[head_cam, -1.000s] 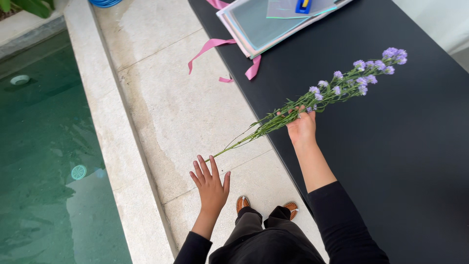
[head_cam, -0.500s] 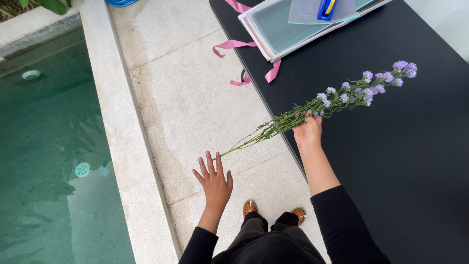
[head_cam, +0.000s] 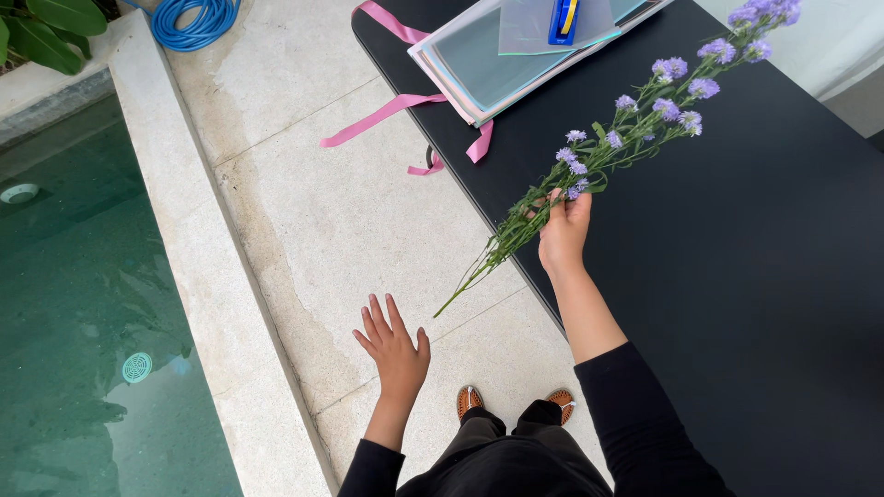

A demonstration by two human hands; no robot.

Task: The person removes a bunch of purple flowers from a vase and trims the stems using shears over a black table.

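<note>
Now right hand (head_cam: 564,230) grip closed round purple flower stem (head_cam: 589,166); left hand (head_cam: 394,345) spread wide, w/ nothing held.

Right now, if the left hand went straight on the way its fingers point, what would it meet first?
The left hand is open, fingers pointing up-left in the picture over the stone floor. The way looks free; farther on lies a pink ribbon, though depth is unclear.

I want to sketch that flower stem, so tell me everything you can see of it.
The flower stem is long, thin and green with small narrow leaves, branching toward the top into many little purple blooms. It slants from its bare lower tip over the paving up across the black table. The right hand grips it about midway; nothing else touches it.
</note>
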